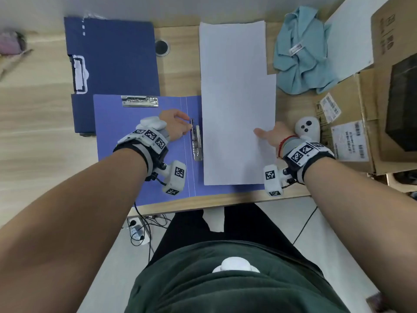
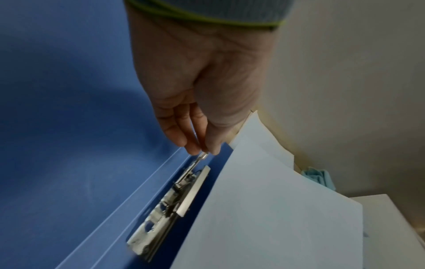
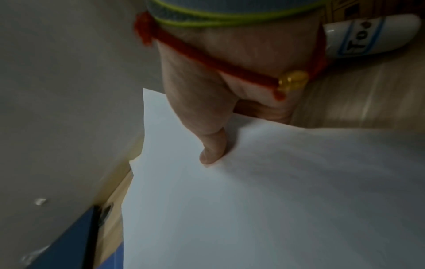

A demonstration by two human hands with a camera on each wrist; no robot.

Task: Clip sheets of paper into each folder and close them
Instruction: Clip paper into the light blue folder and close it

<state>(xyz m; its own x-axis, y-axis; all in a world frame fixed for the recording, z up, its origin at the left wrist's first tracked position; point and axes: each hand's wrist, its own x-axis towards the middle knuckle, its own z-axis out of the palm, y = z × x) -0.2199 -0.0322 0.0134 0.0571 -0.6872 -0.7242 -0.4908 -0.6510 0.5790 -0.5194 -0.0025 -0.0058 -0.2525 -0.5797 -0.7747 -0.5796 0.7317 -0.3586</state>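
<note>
The open folder lies flat on the desk in front of the person, and the left hand pinches the thin metal lever of its clip between the thumb and the fingertips, the other fingers lying close together. The right hand holds the right edge of the paper, which lies on the right half of the folder just beside the clip: the thumb presses on top and the other fingers are hidden under the sheet. A darker closed folder lies further away on the left.
</note>
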